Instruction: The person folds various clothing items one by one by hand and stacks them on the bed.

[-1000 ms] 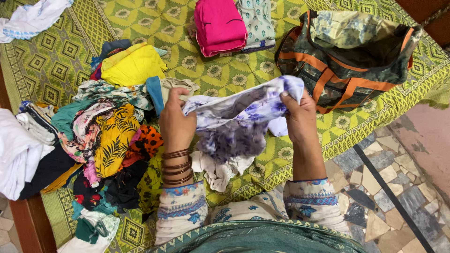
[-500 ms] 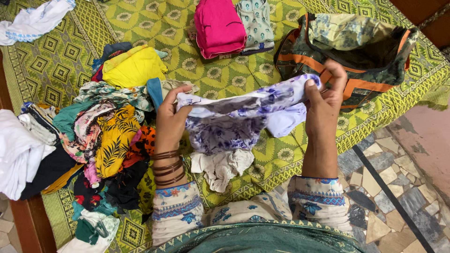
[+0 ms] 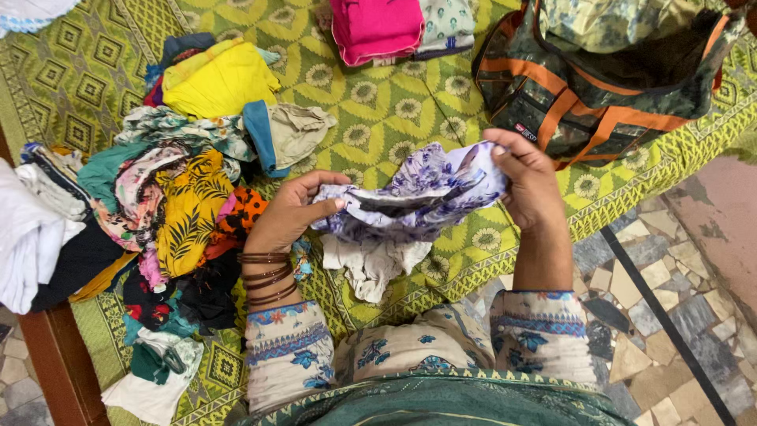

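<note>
Both hands hold a white cloth with purple flowers (image 3: 414, 197) above a bed with a green patterned cover (image 3: 378, 102). The left hand (image 3: 288, 213) pinches one end, the right hand (image 3: 528, 185) the other. A heap of mixed clothes (image 3: 169, 213) lies to the left, an open camouflage bag with orange straps (image 3: 607, 71) to the right, and a folded pink garment (image 3: 374, 28) lies beyond.
</note>
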